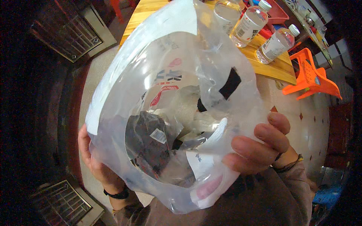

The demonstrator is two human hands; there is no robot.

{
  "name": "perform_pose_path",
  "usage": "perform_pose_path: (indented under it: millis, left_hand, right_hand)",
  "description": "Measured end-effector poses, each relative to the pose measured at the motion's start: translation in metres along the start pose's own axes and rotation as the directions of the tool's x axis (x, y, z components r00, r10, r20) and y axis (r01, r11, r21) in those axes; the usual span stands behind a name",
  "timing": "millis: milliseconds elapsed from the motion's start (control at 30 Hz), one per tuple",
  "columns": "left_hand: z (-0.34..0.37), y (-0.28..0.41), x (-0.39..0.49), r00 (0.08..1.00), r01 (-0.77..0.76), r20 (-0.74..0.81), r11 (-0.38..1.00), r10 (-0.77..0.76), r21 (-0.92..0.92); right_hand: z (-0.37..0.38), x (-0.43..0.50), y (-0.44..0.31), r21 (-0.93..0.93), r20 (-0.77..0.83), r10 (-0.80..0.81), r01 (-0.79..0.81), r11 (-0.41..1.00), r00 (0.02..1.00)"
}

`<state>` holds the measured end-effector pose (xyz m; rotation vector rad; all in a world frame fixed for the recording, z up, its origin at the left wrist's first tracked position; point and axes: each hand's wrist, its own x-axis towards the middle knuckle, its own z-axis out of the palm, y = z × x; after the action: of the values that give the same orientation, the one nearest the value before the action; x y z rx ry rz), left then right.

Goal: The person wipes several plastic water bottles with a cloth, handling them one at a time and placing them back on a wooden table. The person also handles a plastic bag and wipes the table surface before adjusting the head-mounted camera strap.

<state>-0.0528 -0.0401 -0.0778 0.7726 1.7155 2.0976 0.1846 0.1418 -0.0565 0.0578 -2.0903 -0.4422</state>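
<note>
A translucent plastic bag (240,113) with black and red print fills the middle of the view, its mouth spread towards me. Inside it lies a dark item in clear plastic packaging (150,132), with a small white label (158,136) on it. What the dark item is, I cannot tell. At the bag's left side my left hand (99,166) holds it, the fingers partly hidden behind the film. My right hand (260,144) grips the bag's right side with its fingers curled over the plastic.
Beyond the bag stands a wooden table (271,72) bearing clear plastic bottles (275,46) and a red plastic basket (278,12). An orange plastic stool (311,76) is at the right on the tiled floor (297,130). Doors with metal grilles (82,36) line the left.
</note>
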Motion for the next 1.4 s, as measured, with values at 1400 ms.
perform_pose_path:
  millis: [1400]
  left_hand:
    - [0.037, -0.012, 0.009, 0.985, -0.012, -0.17, 1.0, 0.015, 0.019]
  right_hand:
    - [0.029, -0.018, -0.002, 0.438, 0.35, 0.025, -0.187, 0.879, 0.936]
